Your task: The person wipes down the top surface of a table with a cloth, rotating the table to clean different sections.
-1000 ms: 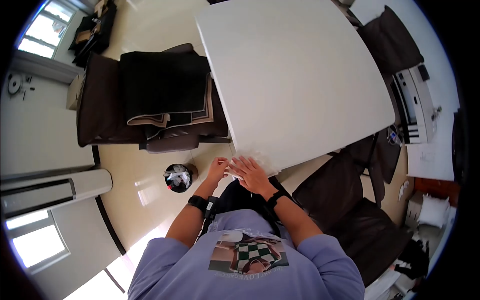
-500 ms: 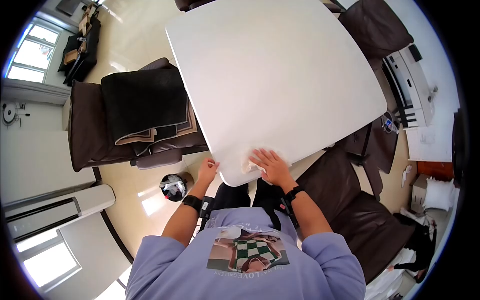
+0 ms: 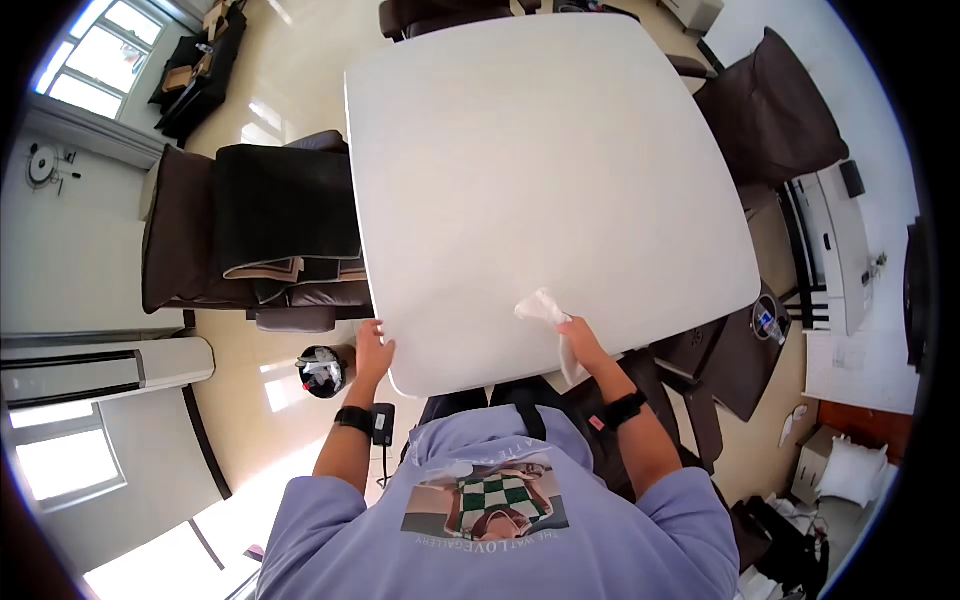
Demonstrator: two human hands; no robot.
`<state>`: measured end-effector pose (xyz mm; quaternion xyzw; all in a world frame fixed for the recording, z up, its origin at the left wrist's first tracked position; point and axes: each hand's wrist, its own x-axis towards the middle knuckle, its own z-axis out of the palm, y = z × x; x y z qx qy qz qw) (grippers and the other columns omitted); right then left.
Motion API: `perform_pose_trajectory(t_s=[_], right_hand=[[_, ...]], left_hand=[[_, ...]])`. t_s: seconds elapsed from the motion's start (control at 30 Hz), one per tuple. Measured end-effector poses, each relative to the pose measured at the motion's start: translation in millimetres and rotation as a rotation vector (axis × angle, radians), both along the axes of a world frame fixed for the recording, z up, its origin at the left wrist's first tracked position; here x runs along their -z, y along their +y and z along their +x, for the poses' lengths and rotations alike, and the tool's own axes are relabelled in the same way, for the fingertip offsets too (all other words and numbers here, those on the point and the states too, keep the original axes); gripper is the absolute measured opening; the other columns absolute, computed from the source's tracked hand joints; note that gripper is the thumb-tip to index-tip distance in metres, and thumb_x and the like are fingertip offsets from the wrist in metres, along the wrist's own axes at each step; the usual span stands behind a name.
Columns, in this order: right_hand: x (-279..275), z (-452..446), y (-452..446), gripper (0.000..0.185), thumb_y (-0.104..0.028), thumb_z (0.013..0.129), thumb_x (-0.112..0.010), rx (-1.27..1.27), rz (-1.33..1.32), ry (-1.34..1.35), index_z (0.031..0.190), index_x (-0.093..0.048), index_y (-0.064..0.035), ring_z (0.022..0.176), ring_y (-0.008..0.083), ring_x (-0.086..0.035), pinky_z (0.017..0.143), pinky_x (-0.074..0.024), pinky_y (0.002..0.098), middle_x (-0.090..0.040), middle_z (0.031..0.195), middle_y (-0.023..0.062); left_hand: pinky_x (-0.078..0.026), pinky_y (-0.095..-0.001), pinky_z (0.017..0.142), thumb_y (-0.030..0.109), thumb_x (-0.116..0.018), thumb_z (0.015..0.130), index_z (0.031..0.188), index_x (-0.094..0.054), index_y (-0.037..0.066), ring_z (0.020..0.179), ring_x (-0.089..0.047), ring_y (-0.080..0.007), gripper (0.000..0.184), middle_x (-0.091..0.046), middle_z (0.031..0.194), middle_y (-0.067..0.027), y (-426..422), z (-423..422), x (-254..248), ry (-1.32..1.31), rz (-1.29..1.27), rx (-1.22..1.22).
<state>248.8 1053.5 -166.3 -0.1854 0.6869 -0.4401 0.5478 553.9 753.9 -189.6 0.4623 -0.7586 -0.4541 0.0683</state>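
head view | above purple shirt (image 3: 500, 555), facing forward-down | white table (image 3: 540, 180) near | warped frame edges hard to judge

Left hand (image 3: 374, 350) loosely bent, right hand (image 3: 582, 340) clenched, arms (image 3: 650, 445) stretched forward.

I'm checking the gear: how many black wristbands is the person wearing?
2. The left wristband is behind the left hand, at the edge of the white table; the right wristband behind the right hand, which holds a white cloth. No others show.
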Motion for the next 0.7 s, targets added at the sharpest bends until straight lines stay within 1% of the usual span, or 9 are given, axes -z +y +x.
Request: perform_pose_trajectory(t_s=[0.07, 0.2, 0.27, 0.3, 0.33, 0.4, 0.47, 0.5, 0.7], right_hand=[[-39, 1, -10, 0.060, -0.017, 0.080, -0.050, 0.318, -0.294, -0.635, 0.136, -0.047, 0.0037, 0.102, 0.0240, -0.060, 0.092, -0.0473, 0.0367, -0.060, 0.118, 0.0161], [-92, 4, -37, 0.058, -0.017, 0.078, -0.051, 0.254, -0.484, -1.004, 0.131, -0.049, 0.0060, 0.100, 0.0242, -0.062, 0.092, -0.0478, 0.0376, -0.062, 0.117, 0.0169], [-131, 18, -55, 0.054, -0.017, 0.079, -0.049, 0.355, -0.544, -1.155, 0.126, -0.051, 0.0087, 0.100, 0.0261, -0.063, 0.091, -0.0499, 0.0410, -0.061, 0.119, 0.0189], [11, 9, -38, 0.052, -0.016, 0.077, -0.049, 0.306, -0.645, -0.942, 0.124, -0.053, 0.0083, 0.101, 0.0306, -0.064, 0.090, -0.0516, 0.0438, -0.061, 0.120, 0.0219], [-12, 14, -49, 0.052, -0.016, 0.077, -0.049, 0.289, -0.645, -0.941, 0.124, -0.053, 0.0083, 0.101, 0.0306, -0.064, 0.090, -0.0516, 0.0438, -0.061, 0.120, 0.0219], [-100, 39, -79, 0.048, -0.014, 0.076, -0.049, 0.406, -0.389, -1.121, 0.117, -0.056, 0.0080, 0.092, 0.0335, -0.066, 0.086, -0.0544, 0.0430, -0.065, 0.109, 0.0223], [-127, 61, -91, 0.046, -0.013, 0.075, -0.049, 0.424, -0.357, -1.139, 0.115, -0.057, 0.0079, 0.090, 0.0336, -0.066, 0.085, -0.0547, 0.0420, -0.066, 0.107, 0.0219], [-131, 70, -95, 0.045, -0.012, 0.074, -0.049, 0.457, -0.326, -1.164, 0.112, -0.058, 0.0079, 0.088, 0.0337, -0.067, 0.084, -0.0550, 0.0410, -0.067, 0.104, 0.0214], [-33, 72, -69, 0.052, -0.012, 0.072, -0.048, 0.558, -0.481, -0.963, 0.119, -0.055, 0.0081, 0.093, 0.0340, -0.065, 0.088, -0.0525, 0.0450, -0.065, 0.105, 0.0190]], left_hand=[[-0.048, -0.0402, 0.089, 0.015, -0.072, 0.081, 0.128, -0.049, 0.010, 0.109, -0.056, -0.0239, 0.053, -0.054, 0.125, -0.0079, 23, -45, -71, 0.114, 0.104, 0.118], [-0.045, -0.0388, 0.095, 0.018, -0.066, 0.087, 0.134, -0.044, 0.009, 0.115, -0.053, -0.0210, 0.053, -0.052, 0.132, -0.0065, 55, -95, -186, 0.352, 0.110, 0.331], [-0.043, -0.0383, 0.098, 0.018, -0.064, 0.089, 0.136, -0.042, 0.007, 0.117, -0.051, -0.0198, 0.053, -0.051, 0.133, -0.0074, 61, -98, -199, 0.446, 0.151, 0.376], [-0.043, -0.0360, 0.098, 0.017, -0.062, 0.091, 0.136, -0.041, 0.006, 0.115, -0.052, -0.0177, 0.051, -0.053, 0.130, -0.0079, 63, -98, -199, 0.520, 0.354, 0.358], [-0.043, -0.0336, 0.097, 0.016, -0.061, 0.093, 0.136, -0.041, 0.005, 0.113, -0.053, -0.0156, 0.050, -0.054, 0.128, -0.0083, 63, -95, -199, 0.595, 0.558, 0.342], [-0.045, -0.0277, 0.090, 0.012, -0.058, 0.094, 0.134, -0.043, 0.002, 0.104, -0.056, -0.0111, 0.044, -0.059, 0.117, -0.0065, 60, -86, -200, 0.414, 0.490, 0.295], [-0.047, -0.0232, 0.082, 0.009, -0.057, 0.094, 0.131, -0.046, 0.001, 0.093, -0.059, -0.0079, 0.040, -0.063, 0.107, -0.0036, 57, -77, -207, 0.312, 0.428, 0.109], [-0.046, -0.0204, 0.076, 0.003, -0.056, 0.091, 0.126, -0.050, 0.002, 0.086, -0.059, -0.0057, 0.035, -0.064, 0.103, -0.0009, 57, -70, -201, 0.467, 0.473, 0.040], [-0.049, -0.0292, 0.083, 0.001, -0.050, 0.087, 0.129, -0.047, 0.007, 0.097, -0.060, -0.0144, 0.043, -0.059, 0.119, -0.0071, 44, -11, -175, 0.343, 0.476, 0.175]])
